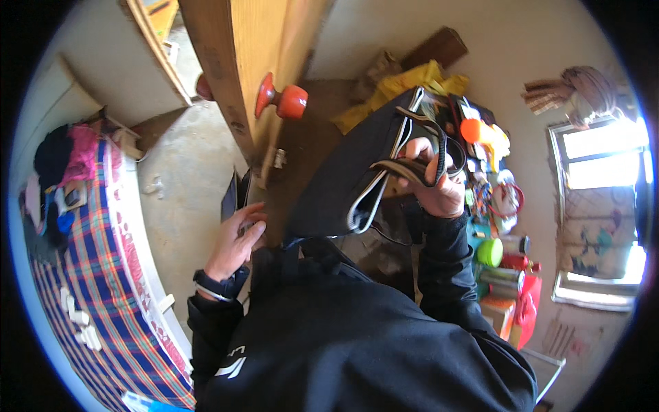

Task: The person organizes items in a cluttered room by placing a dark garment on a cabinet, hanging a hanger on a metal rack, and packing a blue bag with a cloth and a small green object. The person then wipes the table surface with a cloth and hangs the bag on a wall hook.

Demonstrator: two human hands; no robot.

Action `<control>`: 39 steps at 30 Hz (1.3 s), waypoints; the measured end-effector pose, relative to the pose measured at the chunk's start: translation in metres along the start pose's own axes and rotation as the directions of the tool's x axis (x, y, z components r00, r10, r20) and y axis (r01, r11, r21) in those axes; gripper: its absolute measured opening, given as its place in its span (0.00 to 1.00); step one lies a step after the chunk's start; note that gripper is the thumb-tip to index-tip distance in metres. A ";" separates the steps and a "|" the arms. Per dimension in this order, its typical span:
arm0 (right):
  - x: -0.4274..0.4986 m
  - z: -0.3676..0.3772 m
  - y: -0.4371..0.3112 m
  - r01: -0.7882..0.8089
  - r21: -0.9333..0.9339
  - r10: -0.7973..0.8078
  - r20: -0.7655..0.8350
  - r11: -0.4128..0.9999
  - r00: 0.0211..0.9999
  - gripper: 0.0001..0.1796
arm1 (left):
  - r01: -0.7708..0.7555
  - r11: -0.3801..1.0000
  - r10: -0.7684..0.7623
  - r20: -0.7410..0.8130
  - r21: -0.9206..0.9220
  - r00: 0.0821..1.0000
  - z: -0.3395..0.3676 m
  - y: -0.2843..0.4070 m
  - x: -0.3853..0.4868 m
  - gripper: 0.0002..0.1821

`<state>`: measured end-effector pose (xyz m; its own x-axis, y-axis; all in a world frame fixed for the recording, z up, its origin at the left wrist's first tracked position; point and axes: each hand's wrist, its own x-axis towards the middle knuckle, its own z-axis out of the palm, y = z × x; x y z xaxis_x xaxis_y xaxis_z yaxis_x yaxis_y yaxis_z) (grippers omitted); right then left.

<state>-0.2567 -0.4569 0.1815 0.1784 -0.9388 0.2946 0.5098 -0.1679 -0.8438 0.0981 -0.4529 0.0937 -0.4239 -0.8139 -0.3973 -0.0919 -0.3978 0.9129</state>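
My right hand (443,193) grips the looped black handles of a dark navy fabric bag (340,165) edged with pale piping. The bag hangs tilted in front of me, its mouth partly open; what is inside cannot be made out. My left hand (237,244), with a dark band on the wrist, hovers empty with fingers apart and slightly curled. Just beyond it, near the foot of the door, is a dark flat-sided thing (234,193), too partly hidden to name. A wooden door (262,41) with a red round knob (292,102) stands ajar ahead of both hands.
At left is a bed with a plaid cover (98,216), bearing clothes and white objects. A crowded surface along the right wall holds a green-lidded container (489,252), jars and a red bag (527,314). Yellow plastic sacking (401,87) lies behind the navy bag.
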 end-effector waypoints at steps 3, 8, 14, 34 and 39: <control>-0.041 0.007 -0.008 0.049 -0.013 -0.051 -0.303 0.999 0.952 0.13 | 0.028 0.991 -0.056 0.206 0.133 0.977 -0.004 -0.005 0.022 0.22; -0.111 0.014 -0.028 0.535 0.260 -0.366 -0.493 0.804 0.790 0.10 | 0.220 0.971 -0.237 0.300 0.091 0.924 -0.005 -0.039 0.038 0.19; -0.213 0.020 -0.036 0.340 -0.567 -0.625 -0.776 0.751 0.086 0.14 | 0.227 0.971 -0.235 0.439 0.071 0.867 0.014 -0.055 0.047 0.20; -0.279 0.117 0.010 -0.397 -0.104 0.270 -0.578 0.912 0.771 0.11 | -0.405 0.828 0.017 0.706 0.387 0.708 0.223 -0.057 -0.057 0.31; -0.308 0.128 0.018 -0.429 -0.175 0.109 -0.820 0.886 0.562 0.19 | -0.317 0.894 -0.011 0.722 0.316 0.691 0.213 -0.066 -0.044 0.08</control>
<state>-0.1950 -0.1320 0.1332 -0.5343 -0.7922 -0.2948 0.2278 0.2009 -0.9528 -0.0693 -0.3005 0.0713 -0.9430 -0.2525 -0.2168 -0.2331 0.0361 0.9718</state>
